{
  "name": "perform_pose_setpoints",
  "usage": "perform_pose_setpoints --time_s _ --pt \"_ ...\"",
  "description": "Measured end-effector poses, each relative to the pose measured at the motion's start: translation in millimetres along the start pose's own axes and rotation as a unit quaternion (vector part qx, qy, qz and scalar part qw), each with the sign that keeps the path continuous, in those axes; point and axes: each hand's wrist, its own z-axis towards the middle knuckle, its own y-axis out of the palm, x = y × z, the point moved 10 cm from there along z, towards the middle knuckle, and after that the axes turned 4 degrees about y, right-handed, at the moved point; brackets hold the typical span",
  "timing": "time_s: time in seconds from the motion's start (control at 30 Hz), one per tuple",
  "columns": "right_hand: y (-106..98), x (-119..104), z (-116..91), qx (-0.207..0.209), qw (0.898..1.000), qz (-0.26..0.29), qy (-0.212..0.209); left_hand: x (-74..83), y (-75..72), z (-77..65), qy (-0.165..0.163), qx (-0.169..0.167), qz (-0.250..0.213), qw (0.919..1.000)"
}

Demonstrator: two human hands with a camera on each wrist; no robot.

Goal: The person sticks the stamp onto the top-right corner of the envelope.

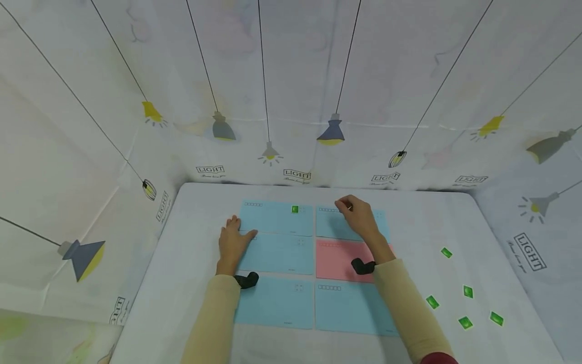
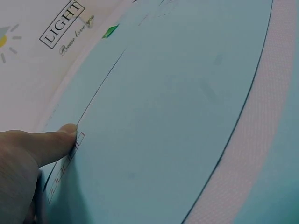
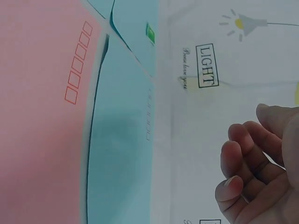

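Blue envelopes and one pink envelope (image 1: 334,260) lie in two columns on a white table. A small green stamp (image 1: 295,209) sits in the top right corner of the top left blue envelope (image 1: 273,218). My left hand (image 1: 233,245) rests at the left edge of that column, fingers spread. In the left wrist view its thumb (image 2: 63,140) touches beside the printed boxes of a blue envelope (image 2: 159,112). Above the top right blue envelope (image 1: 334,226) hovers my right hand (image 1: 360,216). The right wrist view shows its fingers (image 3: 232,156) loosely curled, thumb apart, with nothing visible between them.
Several loose green stamps (image 1: 468,291) lie scattered on the table's right side. Two more blue envelopes, left (image 1: 273,303) and right (image 1: 347,306), form the nearest row. A wall sheet (image 1: 291,76) printed with lamps rises behind the table's far edge.
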Motion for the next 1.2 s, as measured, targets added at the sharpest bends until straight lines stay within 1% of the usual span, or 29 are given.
perform_pose_setpoints --time_s 0.13,0.33,0.5,0.63,0.7,0.73,0.87,0.93,1.0,1.13,1.2 --pt "-18 2 -9 0.005 1.000 0.006 -0.002 0.0 -1.1 -0.9 -0.002 0.001 -0.001 1.0000" --pt "-41 10 -25 0.013 1.000 -0.018 0.002 4.9 -1.4 -0.3 0.004 0.006 -0.004 1.0000" --pt "-52 22 -41 0.018 0.999 -0.039 0.009 5.0 2.0 -2.7 0.007 0.000 -0.003 1.0000" --pt "-57 25 -50 0.015 0.999 -0.039 0.001 0.7 1.3 -3.1 0.014 -0.004 -0.001 0.9999" --pt "-61 27 -53 0.016 0.999 -0.040 -0.002 -2.8 0.5 -1.4 0.013 -0.008 -0.012 0.9998" --pt "-63 30 -56 0.017 0.999 -0.041 0.000 -5.5 0.7 -1.3 0.011 -0.011 -0.025 0.9996" --pt "-74 42 -63 0.023 0.998 -0.049 0.011 -18.4 -0.2 0.3 -0.002 -0.011 -0.094 0.9955" --pt "-81 49 -67 0.030 0.998 -0.056 0.018 -22.2 -4.3 -2.5 -0.002 -0.004 -0.115 0.9934" --pt "-88 55 -70 0.037 0.997 -0.064 0.023 -22.8 -9.6 -9.3 0.004 0.004 -0.115 0.9934" --pt "-102 66 -75 0.048 0.996 -0.070 0.036 -15.8 -20.0 -31.5 0.031 0.014 -0.074 0.9966" --pt "-110 71 -77 0.055 0.995 -0.075 0.043 -12.5 -23.3 -43.1 0.041 0.015 -0.047 0.9980"
